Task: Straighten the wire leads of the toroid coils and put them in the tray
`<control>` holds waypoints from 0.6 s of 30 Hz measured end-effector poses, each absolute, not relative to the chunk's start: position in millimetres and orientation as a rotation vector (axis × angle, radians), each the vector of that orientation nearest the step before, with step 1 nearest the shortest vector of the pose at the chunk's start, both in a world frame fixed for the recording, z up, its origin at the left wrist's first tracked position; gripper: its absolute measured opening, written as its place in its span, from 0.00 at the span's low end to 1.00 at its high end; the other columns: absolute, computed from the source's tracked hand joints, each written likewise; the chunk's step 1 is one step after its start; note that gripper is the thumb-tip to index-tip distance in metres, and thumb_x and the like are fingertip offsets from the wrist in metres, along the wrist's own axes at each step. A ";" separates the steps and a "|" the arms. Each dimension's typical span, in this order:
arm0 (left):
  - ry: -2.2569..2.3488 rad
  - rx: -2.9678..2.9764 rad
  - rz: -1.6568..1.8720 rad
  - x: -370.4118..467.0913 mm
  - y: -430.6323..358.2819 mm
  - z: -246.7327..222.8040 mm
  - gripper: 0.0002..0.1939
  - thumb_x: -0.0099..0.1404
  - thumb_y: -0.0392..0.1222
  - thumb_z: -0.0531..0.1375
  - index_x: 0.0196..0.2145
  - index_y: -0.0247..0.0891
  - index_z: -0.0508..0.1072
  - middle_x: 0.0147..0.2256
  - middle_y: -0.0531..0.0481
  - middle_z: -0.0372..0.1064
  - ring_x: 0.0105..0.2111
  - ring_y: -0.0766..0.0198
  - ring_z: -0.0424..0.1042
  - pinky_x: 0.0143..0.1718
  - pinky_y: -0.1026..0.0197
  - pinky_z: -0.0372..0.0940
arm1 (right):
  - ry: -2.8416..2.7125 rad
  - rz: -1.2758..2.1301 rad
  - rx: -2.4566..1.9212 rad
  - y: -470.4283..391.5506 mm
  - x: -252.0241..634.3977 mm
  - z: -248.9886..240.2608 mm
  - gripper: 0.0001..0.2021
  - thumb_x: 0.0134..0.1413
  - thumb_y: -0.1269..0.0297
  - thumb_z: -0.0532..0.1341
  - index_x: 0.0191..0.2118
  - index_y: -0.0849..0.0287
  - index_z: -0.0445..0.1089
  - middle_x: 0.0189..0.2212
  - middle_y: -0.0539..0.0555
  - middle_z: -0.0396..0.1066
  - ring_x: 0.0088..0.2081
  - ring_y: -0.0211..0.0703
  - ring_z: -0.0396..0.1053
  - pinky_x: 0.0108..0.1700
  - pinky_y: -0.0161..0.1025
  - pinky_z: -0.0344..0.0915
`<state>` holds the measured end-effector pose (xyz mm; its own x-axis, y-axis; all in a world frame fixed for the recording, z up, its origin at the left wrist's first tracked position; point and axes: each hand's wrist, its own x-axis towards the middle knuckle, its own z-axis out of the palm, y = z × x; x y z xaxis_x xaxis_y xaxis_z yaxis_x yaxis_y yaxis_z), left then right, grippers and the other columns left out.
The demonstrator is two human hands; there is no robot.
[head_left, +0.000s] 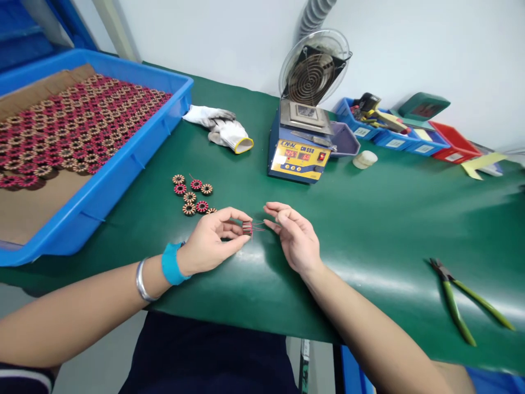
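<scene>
My left hand (215, 238) pinches a small red-wound coil (247, 227) between thumb and fingers above the green mat. Thin wires (258, 226) stick out of the coil to the right. My right hand (294, 235) is just right of these wires, its fingertips close to their ends, with thumb and index finger near each other; whether it grips a wire is too small to tell. Several loose coils, red and copper-coloured (189, 197), lie on the mat beyond my left hand.
A blue tray (123, 180) full of coils stands at the left. White gloves (223, 128), a yellow-fronted soldering unit (299, 158) with a fan, and a small white jar (365, 159) sit behind. Parts bins (453, 143) line the back right; green-handled cutters (455, 301) lie at the right.
</scene>
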<state>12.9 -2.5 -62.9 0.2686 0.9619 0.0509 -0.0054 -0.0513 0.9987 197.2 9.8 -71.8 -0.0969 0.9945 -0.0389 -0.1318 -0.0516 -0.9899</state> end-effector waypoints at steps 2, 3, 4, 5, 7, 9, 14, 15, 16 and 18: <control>0.956 1.336 1.054 12.6 -3.0 -63.8 0.13 0.55 0.34 0.64 0.39 0.34 0.71 0.37 0.46 0.72 0.34 0.65 0.74 0.35 0.64 0.74 | -1.137 1.456 -1.059 10.3 197.5 -70.0 0.17 0.49 0.45 0.64 0.29 0.56 0.69 0.48 0.55 0.71 0.51 0.48 0.69 0.50 0.45 0.68; 0.931 1.335 1.069 12.5 -3.3 -64.2 0.13 0.55 0.33 0.64 0.40 0.34 0.71 0.38 0.46 0.71 0.36 0.64 0.74 0.36 0.64 0.74 | -1.174 1.487 -1.041 10.2 197.4 -69.1 0.17 0.48 0.45 0.65 0.32 0.56 0.71 0.46 0.55 0.72 0.49 0.47 0.70 0.50 0.45 0.68; 0.902 1.343 1.080 12.4 -3.6 -64.6 0.13 0.55 0.32 0.64 0.40 0.35 0.71 0.39 0.46 0.71 0.38 0.64 0.74 0.37 0.63 0.74 | -1.229 1.506 -1.024 10.0 197.3 -68.2 0.17 0.47 0.46 0.66 0.33 0.56 0.72 0.44 0.55 0.73 0.48 0.46 0.70 0.50 0.45 0.68; 0.877 1.356 1.087 12.2 -3.7 -65.0 0.12 0.56 0.31 0.63 0.39 0.35 0.72 0.40 0.46 0.70 0.39 0.64 0.74 0.39 0.63 0.74 | -1.286 1.512 -1.009 9.7 197.3 -67.5 0.16 0.47 0.48 0.67 0.33 0.56 0.73 0.43 0.54 0.73 0.46 0.45 0.70 0.51 0.45 0.67; 0.842 1.385 1.093 11.7 -3.9 -65.7 0.11 0.57 0.31 0.63 0.39 0.36 0.72 0.41 0.46 0.69 0.40 0.64 0.73 0.40 0.64 0.74 | -1.370 1.514 -0.979 8.8 197.5 -66.3 0.13 0.46 0.53 0.69 0.30 0.57 0.73 0.41 0.54 0.74 0.44 0.44 0.71 0.51 0.45 0.67; 0.825 1.415 1.100 11.1 -3.8 -66.3 0.09 0.58 0.32 0.62 0.39 0.36 0.72 0.40 0.46 0.70 0.40 0.64 0.73 0.40 0.64 0.74 | -1.399 1.529 -0.947 7.8 197.8 -65.8 0.10 0.46 0.56 0.69 0.28 0.58 0.73 0.40 0.54 0.74 0.42 0.43 0.72 0.50 0.45 0.68; 0.850 1.469 1.069 10.2 -4.7 -67.7 0.05 0.62 0.35 0.61 0.37 0.36 0.73 0.40 0.46 0.70 0.41 0.62 0.73 0.42 0.62 0.74 | -1.454 1.508 -0.915 5.4 197.0 -67.4 0.09 0.47 0.59 0.68 0.28 0.58 0.73 0.40 0.54 0.73 0.40 0.41 0.73 0.49 0.46 0.70; 0.865 1.470 1.059 10.2 -5.2 -67.9 0.06 0.62 0.35 0.62 0.39 0.37 0.73 0.40 0.46 0.70 0.42 0.62 0.73 0.43 0.61 0.74 | -1.470 1.487 -0.920 5.2 196.7 -68.1 0.09 0.48 0.58 0.68 0.27 0.58 0.72 0.41 0.55 0.73 0.40 0.42 0.73 0.49 0.46 0.70; 0.883 1.468 1.054 10.3 -5.8 -67.9 0.09 0.61 0.35 0.62 0.42 0.37 0.72 0.41 0.45 0.70 0.42 0.62 0.73 0.44 0.61 0.74 | -1.486 1.463 -0.927 5.1 196.5 -68.8 0.09 0.49 0.58 0.67 0.27 0.58 0.72 0.41 0.55 0.72 0.41 0.42 0.73 0.49 0.46 0.70; 0.926 1.468 1.067 10.7 -7.0 -67.8 0.16 0.61 0.35 0.62 0.48 0.38 0.71 0.45 0.44 0.69 0.43 0.62 0.73 0.45 0.60 0.74 | -1.518 1.402 -0.943 4.5 196.1 -69.4 0.09 0.50 0.59 0.66 0.27 0.59 0.72 0.43 0.57 0.72 0.44 0.44 0.73 0.50 0.47 0.69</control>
<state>10.7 -7.0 -67.8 0.3024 0.9427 0.1411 0.0068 -0.1502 0.9886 196.1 4.5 -69.4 -0.3612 0.9282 0.0892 -0.0154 0.0897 -0.9959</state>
